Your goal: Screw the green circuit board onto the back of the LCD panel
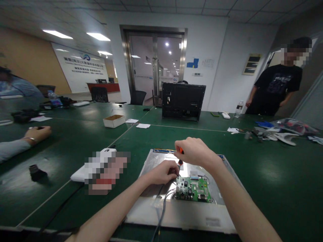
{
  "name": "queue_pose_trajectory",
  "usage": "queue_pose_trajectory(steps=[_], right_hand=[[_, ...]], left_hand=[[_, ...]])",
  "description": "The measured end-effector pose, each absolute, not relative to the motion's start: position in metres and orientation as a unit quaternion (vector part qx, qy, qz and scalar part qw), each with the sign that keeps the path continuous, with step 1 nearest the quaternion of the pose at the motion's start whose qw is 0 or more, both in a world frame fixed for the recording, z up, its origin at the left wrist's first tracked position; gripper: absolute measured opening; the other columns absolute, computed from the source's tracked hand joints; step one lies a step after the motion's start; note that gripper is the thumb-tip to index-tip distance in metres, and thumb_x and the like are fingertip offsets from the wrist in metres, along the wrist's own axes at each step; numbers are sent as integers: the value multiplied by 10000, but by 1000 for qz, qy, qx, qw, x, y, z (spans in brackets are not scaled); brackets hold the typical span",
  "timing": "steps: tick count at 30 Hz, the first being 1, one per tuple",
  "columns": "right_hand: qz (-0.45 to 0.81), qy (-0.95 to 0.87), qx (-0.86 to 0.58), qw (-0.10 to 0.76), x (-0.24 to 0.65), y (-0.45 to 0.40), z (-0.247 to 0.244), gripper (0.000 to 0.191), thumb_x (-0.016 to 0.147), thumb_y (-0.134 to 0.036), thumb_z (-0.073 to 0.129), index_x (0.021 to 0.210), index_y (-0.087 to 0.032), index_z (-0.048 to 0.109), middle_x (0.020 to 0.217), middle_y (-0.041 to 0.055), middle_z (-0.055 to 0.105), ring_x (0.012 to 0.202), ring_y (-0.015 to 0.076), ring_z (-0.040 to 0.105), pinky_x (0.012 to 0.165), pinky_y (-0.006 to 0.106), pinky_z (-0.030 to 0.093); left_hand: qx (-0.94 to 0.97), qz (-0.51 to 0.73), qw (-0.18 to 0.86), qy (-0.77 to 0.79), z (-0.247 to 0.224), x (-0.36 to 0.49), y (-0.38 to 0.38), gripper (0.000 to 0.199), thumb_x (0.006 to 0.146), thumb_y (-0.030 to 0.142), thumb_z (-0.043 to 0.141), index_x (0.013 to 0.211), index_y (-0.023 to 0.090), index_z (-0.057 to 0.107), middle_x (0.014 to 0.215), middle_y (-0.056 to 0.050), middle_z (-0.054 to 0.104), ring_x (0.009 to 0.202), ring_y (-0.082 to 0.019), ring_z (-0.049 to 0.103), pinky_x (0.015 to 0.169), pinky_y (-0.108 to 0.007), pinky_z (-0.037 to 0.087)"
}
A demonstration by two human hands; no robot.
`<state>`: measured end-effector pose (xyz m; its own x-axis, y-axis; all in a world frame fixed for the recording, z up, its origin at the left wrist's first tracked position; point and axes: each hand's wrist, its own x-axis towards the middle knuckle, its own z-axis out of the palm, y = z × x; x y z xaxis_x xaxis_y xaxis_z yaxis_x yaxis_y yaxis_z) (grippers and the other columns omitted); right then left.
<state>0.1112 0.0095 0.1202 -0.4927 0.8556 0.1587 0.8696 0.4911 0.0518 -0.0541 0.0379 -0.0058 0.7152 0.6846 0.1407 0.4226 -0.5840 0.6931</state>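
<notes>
My right hand [193, 152] is wrapped round the orange and black handle of a screwdriver [180, 162], whose shaft points down. The tip meets the upper left corner of a green circuit board [193, 189]. Close beside that tip, my left hand [166, 172] has its thumb and fingers pinched together; whatever is between them is too small to tell. The board lies on the silver back of a flat display panel [151, 212], which rests on the table. Dark cables [163, 210] run from the board's left side over the panel's near edge.
A white device [80, 173] and a dark small object [37, 172] lie left on the green table [136, 137]. Another person's hand [39, 134] rests farther left. Beyond are an open box [114, 121] and a black monitor housing [183, 101]. A person [277, 84] stands at right near scattered parts [267, 132].
</notes>
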Motion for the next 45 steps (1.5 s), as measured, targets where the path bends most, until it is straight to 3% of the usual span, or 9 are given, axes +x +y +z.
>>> queue_pose_trajectory(steps=[5, 12, 17, 22, 29, 35, 40, 45], right_hand=[[-45, -875, -478, 56, 114, 6, 123, 230, 750, -267, 561, 973, -226, 598, 817, 41, 682, 698, 183, 604, 506, 265, 239], [-35, -861, -505, 47, 112, 9, 124, 301, 848, -517, 513, 874, -251, 652, 802, 41, 685, 755, 204, 620, 550, 268, 297], [-43, -866, -496, 57, 113, 10, 121, 170, 819, -357, 536, 887, -243, 643, 788, 36, 683, 702, 181, 604, 522, 262, 258], [-30, -883, -465, 60, 114, 6, 123, 250, 751, -263, 554, 994, -249, 610, 847, 30, 692, 716, 182, 606, 508, 259, 247], [-48, -871, -486, 60, 114, 9, 122, 301, 843, -522, 501, 885, -276, 669, 800, 33, 700, 733, 202, 622, 514, 271, 238], [-42, -874, -482, 54, 113, 9, 122, 183, 809, -330, 536, 927, -274, 665, 829, 35, 702, 742, 198, 621, 518, 266, 234], [-19, -884, -465, 54, 115, 5, 125, 311, 735, -265, 566, 1043, -239, 590, 858, 45, 692, 719, 191, 610, 508, 256, 239], [-36, -874, -480, 57, 115, 7, 124, 241, 794, -431, 573, 951, -253, 617, 827, 40, 691, 725, 203, 613, 507, 264, 225]], left_hand=[[868, 200, 327, 316, -7, -54, 38, 124, 686, 62, 549, 755, 150, 599, 663, 15, 573, 638, -130, 509, 581, -212, 395], [867, 198, 321, 325, -5, -54, 38, 113, 687, 64, 578, 755, 150, 604, 707, 6, 589, 670, -135, 529, 608, -216, 400], [862, 205, 333, 324, -4, -54, 36, 121, 678, 58, 576, 752, 148, 604, 668, 19, 568, 630, -122, 511, 576, -204, 393], [857, 200, 339, 331, -2, -53, 35, 129, 675, 48, 578, 755, 146, 602, 642, 28, 554, 614, -119, 498, 564, -204, 384], [863, 199, 323, 334, 0, -54, 35, 108, 677, 55, 601, 736, 145, 604, 712, 12, 580, 670, -129, 520, 607, -213, 391], [854, 199, 344, 335, -4, -54, 36, 123, 675, 55, 578, 756, 145, 601, 662, 27, 552, 622, -120, 502, 579, -208, 380], [853, 203, 348, 331, -4, -54, 35, 128, 673, 55, 575, 761, 144, 603, 652, 28, 556, 612, -121, 498, 576, -213, 377], [856, 204, 338, 333, 0, -54, 35, 119, 667, 50, 583, 734, 146, 602, 675, 21, 566, 634, -124, 511, 587, -213, 384]])
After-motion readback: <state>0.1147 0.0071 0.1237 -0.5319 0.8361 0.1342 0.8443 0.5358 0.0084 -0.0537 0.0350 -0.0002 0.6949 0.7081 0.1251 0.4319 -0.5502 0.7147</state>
